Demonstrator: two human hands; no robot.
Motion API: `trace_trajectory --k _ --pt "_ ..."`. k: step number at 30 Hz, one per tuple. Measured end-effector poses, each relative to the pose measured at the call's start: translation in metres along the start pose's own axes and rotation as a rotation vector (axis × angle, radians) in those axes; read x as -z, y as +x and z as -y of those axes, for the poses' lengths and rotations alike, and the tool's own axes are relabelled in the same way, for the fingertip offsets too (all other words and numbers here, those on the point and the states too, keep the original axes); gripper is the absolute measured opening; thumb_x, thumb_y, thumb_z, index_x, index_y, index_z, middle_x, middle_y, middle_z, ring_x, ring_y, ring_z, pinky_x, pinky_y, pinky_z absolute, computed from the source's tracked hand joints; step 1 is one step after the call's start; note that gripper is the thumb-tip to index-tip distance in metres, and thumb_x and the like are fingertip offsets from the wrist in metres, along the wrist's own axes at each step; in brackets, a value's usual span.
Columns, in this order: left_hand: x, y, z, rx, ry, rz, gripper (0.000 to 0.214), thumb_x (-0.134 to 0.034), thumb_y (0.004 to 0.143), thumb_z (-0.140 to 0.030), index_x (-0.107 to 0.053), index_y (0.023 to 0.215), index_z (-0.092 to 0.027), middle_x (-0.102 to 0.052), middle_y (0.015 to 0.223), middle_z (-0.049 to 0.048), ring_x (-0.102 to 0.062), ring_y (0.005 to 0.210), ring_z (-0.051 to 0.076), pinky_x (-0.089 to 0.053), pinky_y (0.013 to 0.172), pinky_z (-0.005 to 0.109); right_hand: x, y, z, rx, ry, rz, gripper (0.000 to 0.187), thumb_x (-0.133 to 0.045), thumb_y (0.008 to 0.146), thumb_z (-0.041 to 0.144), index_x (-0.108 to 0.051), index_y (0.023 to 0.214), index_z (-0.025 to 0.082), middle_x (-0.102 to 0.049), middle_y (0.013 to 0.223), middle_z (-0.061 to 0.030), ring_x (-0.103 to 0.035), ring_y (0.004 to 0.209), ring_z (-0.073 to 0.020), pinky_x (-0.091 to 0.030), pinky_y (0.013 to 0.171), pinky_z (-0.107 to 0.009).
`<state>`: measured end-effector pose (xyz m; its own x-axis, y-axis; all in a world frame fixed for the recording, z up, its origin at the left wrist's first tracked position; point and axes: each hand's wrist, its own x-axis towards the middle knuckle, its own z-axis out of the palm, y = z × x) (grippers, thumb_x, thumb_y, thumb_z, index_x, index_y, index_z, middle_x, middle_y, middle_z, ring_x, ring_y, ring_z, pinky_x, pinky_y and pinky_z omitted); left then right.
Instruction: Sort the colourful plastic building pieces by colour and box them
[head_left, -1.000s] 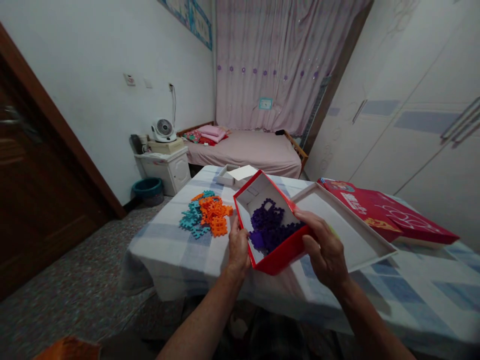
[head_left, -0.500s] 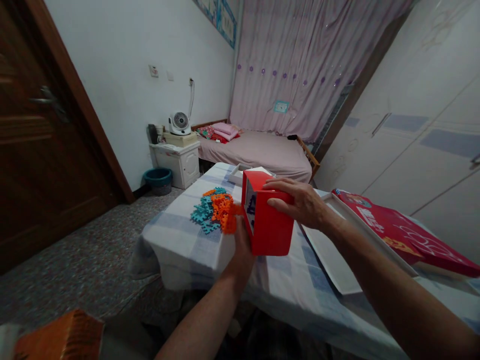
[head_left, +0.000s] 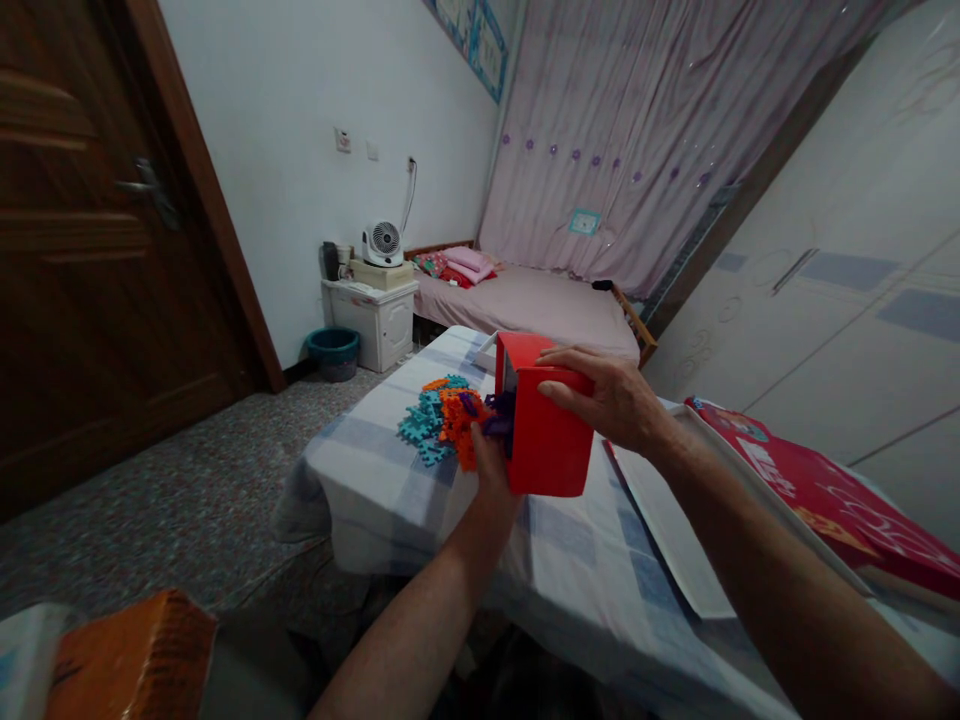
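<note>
A red box (head_left: 547,440) is tipped on its side above the table, its opening facing left. My right hand (head_left: 607,398) grips its top edge and back. My left hand (head_left: 491,468) holds its lower left edge. Purple puzzle pieces (head_left: 495,412) spill out of the opening toward a pile of orange pieces (head_left: 456,418) and teal pieces (head_left: 421,420) lying on the checked tablecloth (head_left: 375,465).
A white box tray (head_left: 667,520) and a red box lid (head_left: 825,500) lie on the table to the right. A small white box (head_left: 487,352) sits behind the red one. An orange carton (head_left: 127,655) is at lower left. Bed, nightstand with fan, door and wardrobe surround the table.
The red box went from held flat with purple pieces inside to tipped on its side. Purple pieces now slide out onto the pile. My view has shifted left.
</note>
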<state>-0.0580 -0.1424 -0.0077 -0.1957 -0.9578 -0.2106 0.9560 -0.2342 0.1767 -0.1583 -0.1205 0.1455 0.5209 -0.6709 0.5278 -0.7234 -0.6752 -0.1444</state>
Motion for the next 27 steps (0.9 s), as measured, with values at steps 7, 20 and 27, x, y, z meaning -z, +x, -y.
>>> trace_trajectory --k 7,20,27 --pt "0.004 0.001 0.005 0.010 0.013 -0.003 0.042 -0.038 0.092 -0.050 -0.066 0.097 -0.018 -0.071 0.084 0.0053 -0.067 0.084 0.023 -0.052 0.078 0.035 -0.005 0.005 -0.002 -0.012 -0.073 0.078 0.029 -0.057 0.089 0.035 -0.067 0.109 0.018 -0.069 0.108 -0.0096 -0.065 0.097 -0.0231 -0.048 0.088 -0.035" --pt "0.008 0.002 0.021 0.073 0.061 0.048 0.021 -0.059 0.074 -0.033 -0.066 0.082 -0.015 -0.068 0.074 0.0042 -0.063 0.068 0.019 -0.050 0.070 0.032 -0.007 0.006 0.010 0.031 -0.182 0.125 0.024 -0.054 0.091 0.034 -0.067 0.103 0.019 -0.068 0.105 -0.0093 -0.063 0.094 -0.0223 -0.047 0.084 -0.034" --pt "0.006 -0.006 0.024 0.089 0.060 0.082 0.020 -0.062 0.072 -0.028 -0.068 0.085 -0.014 -0.071 0.076 0.0048 -0.066 0.073 0.020 -0.053 0.073 0.032 -0.004 0.000 0.012 0.072 -0.152 0.061 0.023 -0.058 0.089 0.033 -0.067 0.105 0.019 -0.067 0.109 -0.0093 -0.062 0.101 -0.0243 -0.047 0.090 -0.037"
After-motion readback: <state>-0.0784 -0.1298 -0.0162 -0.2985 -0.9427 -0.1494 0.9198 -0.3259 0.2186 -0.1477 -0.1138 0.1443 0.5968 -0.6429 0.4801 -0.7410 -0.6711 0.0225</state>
